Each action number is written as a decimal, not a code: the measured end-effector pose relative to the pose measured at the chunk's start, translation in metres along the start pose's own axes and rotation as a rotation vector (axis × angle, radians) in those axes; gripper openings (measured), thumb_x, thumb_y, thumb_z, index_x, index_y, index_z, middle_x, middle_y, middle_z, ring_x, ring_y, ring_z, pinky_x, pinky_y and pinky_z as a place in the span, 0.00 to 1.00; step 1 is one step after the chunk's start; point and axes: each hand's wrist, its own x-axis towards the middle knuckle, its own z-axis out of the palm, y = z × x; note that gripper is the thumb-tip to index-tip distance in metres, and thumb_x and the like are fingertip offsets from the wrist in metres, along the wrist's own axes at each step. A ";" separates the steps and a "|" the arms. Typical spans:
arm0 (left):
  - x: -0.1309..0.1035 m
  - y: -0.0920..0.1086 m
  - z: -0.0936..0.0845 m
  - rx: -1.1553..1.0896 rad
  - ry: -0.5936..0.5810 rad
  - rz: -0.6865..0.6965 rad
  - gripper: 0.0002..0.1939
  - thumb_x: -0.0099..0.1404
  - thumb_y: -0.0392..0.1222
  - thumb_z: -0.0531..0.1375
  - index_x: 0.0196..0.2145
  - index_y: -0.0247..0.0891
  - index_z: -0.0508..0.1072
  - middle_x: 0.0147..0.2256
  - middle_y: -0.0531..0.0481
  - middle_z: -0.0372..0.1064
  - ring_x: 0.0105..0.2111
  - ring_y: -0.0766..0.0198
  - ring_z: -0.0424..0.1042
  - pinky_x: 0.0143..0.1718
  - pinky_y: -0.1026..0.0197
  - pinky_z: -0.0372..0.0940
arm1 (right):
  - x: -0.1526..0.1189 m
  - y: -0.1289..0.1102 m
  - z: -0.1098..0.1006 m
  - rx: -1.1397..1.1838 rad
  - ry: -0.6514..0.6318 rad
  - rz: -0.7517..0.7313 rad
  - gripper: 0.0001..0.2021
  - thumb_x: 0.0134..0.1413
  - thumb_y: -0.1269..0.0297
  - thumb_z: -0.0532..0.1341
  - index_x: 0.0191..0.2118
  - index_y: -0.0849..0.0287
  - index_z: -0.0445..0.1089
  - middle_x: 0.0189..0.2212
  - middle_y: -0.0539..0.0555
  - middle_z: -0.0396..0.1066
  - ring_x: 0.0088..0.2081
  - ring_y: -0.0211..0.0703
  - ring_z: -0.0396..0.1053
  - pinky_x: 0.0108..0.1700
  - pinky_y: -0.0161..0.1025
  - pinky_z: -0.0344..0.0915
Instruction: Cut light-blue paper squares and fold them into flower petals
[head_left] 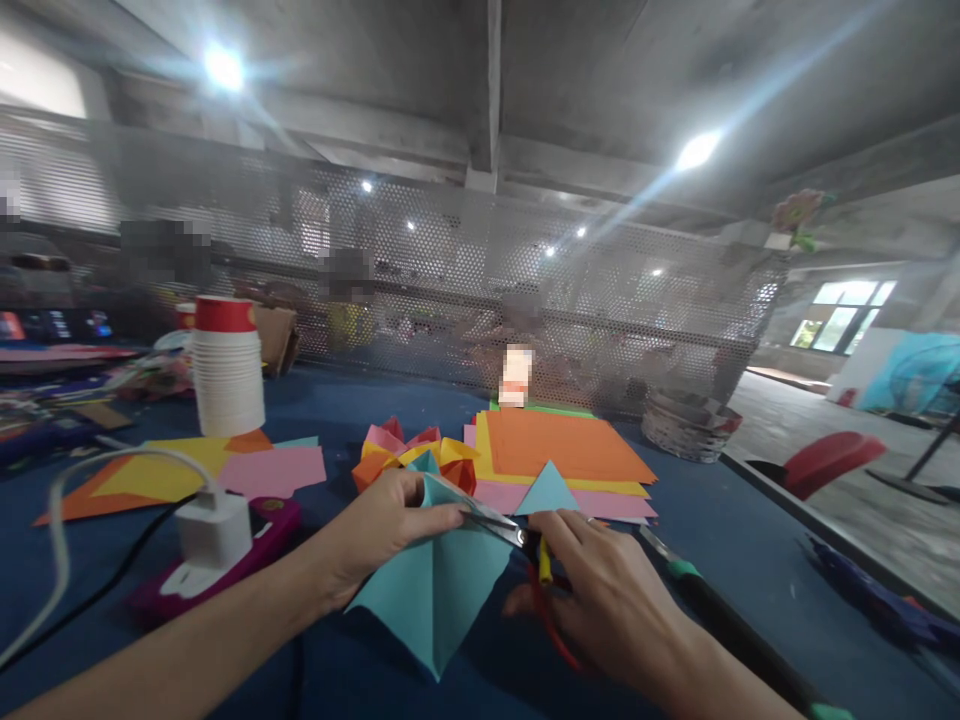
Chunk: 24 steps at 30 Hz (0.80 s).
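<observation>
My left hand (pixel 397 520) pinches the upper part of a folded light-blue sheet of paper (pixel 435 600), whose creased lower part hangs down in a point. In my right hand (pixel 592 565) is a pair of scissors (pixel 520 537) with red and yellow on the handles. The blades reach left to the paper's upper edge, close to my left thumb; how far they are apart I cannot tell. Just beyond my hands lie folded paper shapes (pixel 382 455) in pink, yellow and orange. A light-blue paper triangle (pixel 551 490) rests on a stack of coloured paper (pixel 562 445).
Left of my hands are a purple power strip (pixel 274 525) with a white charger (pixel 214 530), loose coloured sheets (pixel 165 470) and stacked paper cups (pixel 229 380). A black-handled tool (pixel 720 600) lies at right. Behind stand a woven basket (pixel 690 425) and a perforated screen (pixel 435 290).
</observation>
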 end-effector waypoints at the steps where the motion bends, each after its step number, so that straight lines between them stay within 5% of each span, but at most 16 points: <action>1: 0.000 -0.001 0.000 0.003 -0.008 0.003 0.14 0.50 0.43 0.69 0.35 0.35 0.79 0.33 0.46 0.78 0.33 0.59 0.75 0.37 0.63 0.68 | 0.000 0.000 0.000 0.005 -0.007 0.002 0.24 0.42 0.43 0.65 0.36 0.59 0.66 0.30 0.53 0.72 0.29 0.47 0.70 0.27 0.37 0.58; 18: -0.001 0.001 0.002 -0.046 -0.019 -0.018 0.11 0.50 0.42 0.70 0.33 0.37 0.80 0.29 0.49 0.78 0.30 0.63 0.75 0.32 0.67 0.68 | -0.002 0.003 0.004 0.004 -0.061 -0.016 0.17 0.49 0.55 0.66 0.40 0.61 0.66 0.31 0.54 0.74 0.33 0.51 0.74 0.28 0.39 0.62; 24: -0.004 0.003 0.005 -0.044 -0.014 -0.036 0.11 0.50 0.42 0.70 0.33 0.37 0.80 0.29 0.50 0.78 0.30 0.63 0.75 0.33 0.66 0.68 | -0.004 0.005 0.003 -0.043 -0.070 -0.056 0.10 0.51 0.68 0.62 0.41 0.61 0.66 0.31 0.54 0.74 0.32 0.47 0.73 0.27 0.37 0.60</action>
